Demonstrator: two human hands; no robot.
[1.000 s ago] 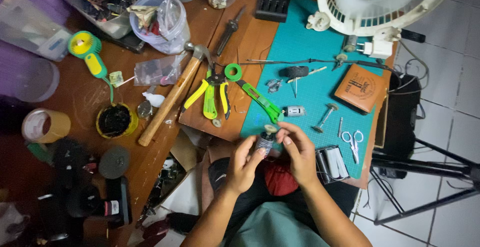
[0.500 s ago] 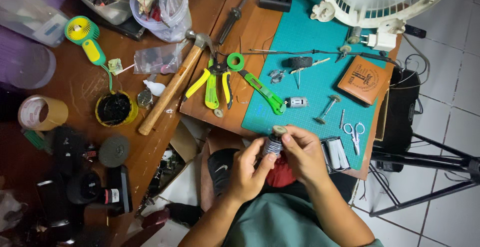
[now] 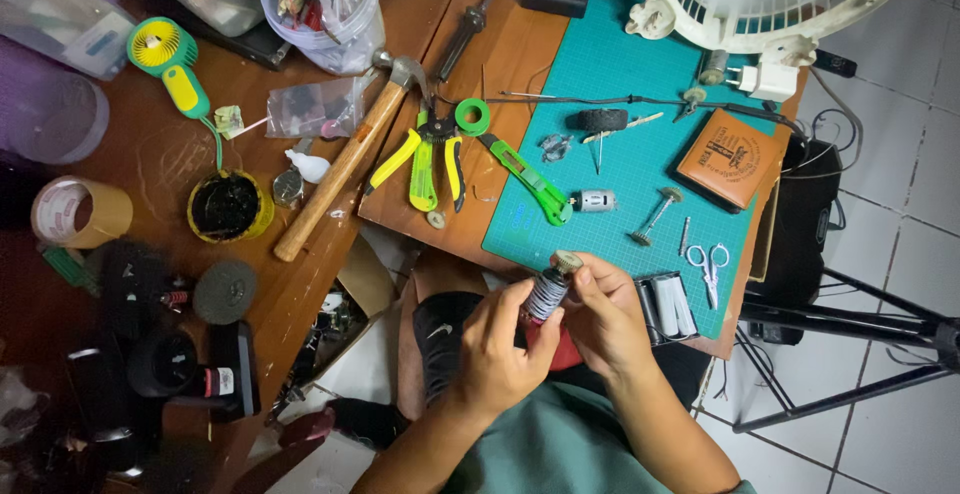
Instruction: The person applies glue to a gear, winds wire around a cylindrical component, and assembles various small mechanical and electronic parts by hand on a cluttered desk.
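A brown wooden workbench (image 3: 190, 154) carries a teal cutting mat (image 3: 620, 84), a wooden-handled hammer (image 3: 340, 169), yellow-handled pliers (image 3: 425, 159), a green utility knife (image 3: 520, 169) and a roll of tan tape (image 3: 80, 212). On the mat lie a brown leather wallet (image 3: 728, 159), small white-handled scissors (image 3: 710, 269) and a small silver motor (image 3: 592, 200).

left hand (image 3: 497, 354) and right hand (image 3: 603, 316) raised together, fingers curled inward; forearms angled up from below

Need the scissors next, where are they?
Head view: the scissors lie on the green mat's near right edge, just right of the battery holder, below the brown wallet.
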